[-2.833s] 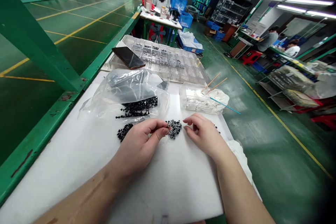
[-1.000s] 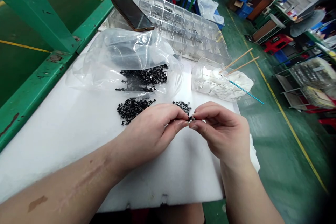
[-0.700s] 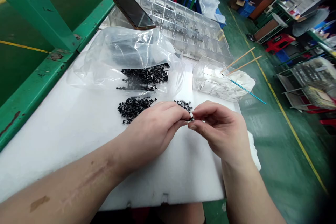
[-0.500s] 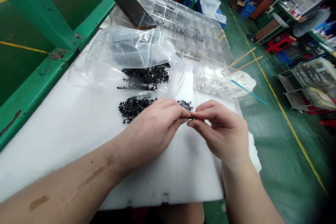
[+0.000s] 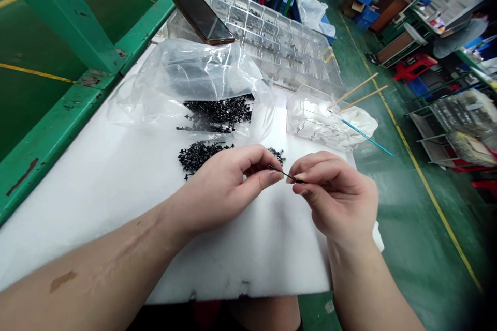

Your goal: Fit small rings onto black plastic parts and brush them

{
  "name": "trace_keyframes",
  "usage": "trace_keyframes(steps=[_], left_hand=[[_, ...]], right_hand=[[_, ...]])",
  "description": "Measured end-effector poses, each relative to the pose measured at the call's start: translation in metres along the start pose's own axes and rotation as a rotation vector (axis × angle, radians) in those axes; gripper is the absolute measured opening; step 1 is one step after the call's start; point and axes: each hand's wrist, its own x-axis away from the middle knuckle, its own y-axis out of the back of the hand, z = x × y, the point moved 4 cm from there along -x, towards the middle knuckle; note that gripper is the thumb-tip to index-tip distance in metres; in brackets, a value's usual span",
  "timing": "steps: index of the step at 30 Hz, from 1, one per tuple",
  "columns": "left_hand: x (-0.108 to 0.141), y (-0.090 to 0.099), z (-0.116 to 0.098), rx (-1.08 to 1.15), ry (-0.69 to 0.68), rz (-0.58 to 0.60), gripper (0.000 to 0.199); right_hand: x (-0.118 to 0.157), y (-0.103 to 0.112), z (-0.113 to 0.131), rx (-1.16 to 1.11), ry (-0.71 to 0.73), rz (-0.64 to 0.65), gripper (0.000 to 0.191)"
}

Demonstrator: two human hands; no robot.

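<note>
A thin black stick-like part [image 5: 286, 174] spans the gap between my two hands above the white work surface [image 5: 248, 258]. The fingertips of my left hand [image 5: 236, 178] pinch one end. My right hand [image 5: 337, 191] grips the other end between thumb and fingers, where the part looks thicker. Just behind my left hand lies a loose pile of similar black parts [image 5: 198, 158], partly covered by it. Small dark ring-like pieces [image 5: 277, 155] lie behind the fingertips, half hidden. More black parts [image 5: 221, 111] rest at the mouth of a clear plastic bag [image 5: 163, 72].
A clear compartment tray [image 5: 267, 36] of small pieces stands at the back, with a phone [image 5: 204, 18] on its corner. Right of the bag, a clear box [image 5: 310, 119] holds white cloth, two wooden sticks and a blue rod [image 5: 367, 137]. A green metal frame [image 5: 93, 88] borders the left.
My hands have drawn slightly apart, the right one moving right and a little down. The thin black part now shows between them, where earlier the fingertips covered it.
</note>
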Motion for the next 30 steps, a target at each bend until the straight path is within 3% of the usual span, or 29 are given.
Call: trace_keyframes(steps=[7,10,12,14,18,21,23,25,28,30], left_hand=[[-0.001,0.000,0.007,0.409,0.110,-0.002,0.008],[-0.001,0.000,0.007,0.462,0.122,0.025,0.011],[0.000,0.002,0.007,0.428,0.121,0.009,0.013],[0.001,0.004,0.007,0.333,0.122,-0.033,0.015],[0.001,0.007,0.005,0.078,0.101,-0.052,0.019],[0.000,0.009,0.004,-0.073,0.108,-0.034,0.023],[0.000,0.008,0.005,-0.155,0.109,-0.013,0.025],[-0.001,0.006,0.005,-0.212,0.085,0.005,0.025],[-0.002,0.002,0.005,-0.237,0.046,0.032,0.025],[-0.001,-0.002,0.005,-0.247,0.029,0.069,0.026]], right_hand=[[-0.002,-0.016,-0.009,-0.013,-0.008,0.182,0.017],[-0.001,-0.021,-0.008,0.043,-0.007,0.281,0.020],[-0.003,-0.017,-0.008,0.068,-0.014,0.270,0.029],[-0.009,0.001,-0.007,0.111,0.002,0.050,0.029],[-0.005,0.081,-0.019,0.134,0.095,-0.824,0.014],[0.010,0.141,-0.046,0.175,0.003,-1.175,0.024],[0.015,0.168,-0.068,0.234,-0.157,-1.146,0.031],[0.017,0.182,-0.087,0.237,-0.254,-1.101,0.035],[0.013,0.181,-0.099,0.238,-0.339,-1.098,0.029],[0.010,0.172,-0.091,0.276,-0.322,-1.155,0.023]])
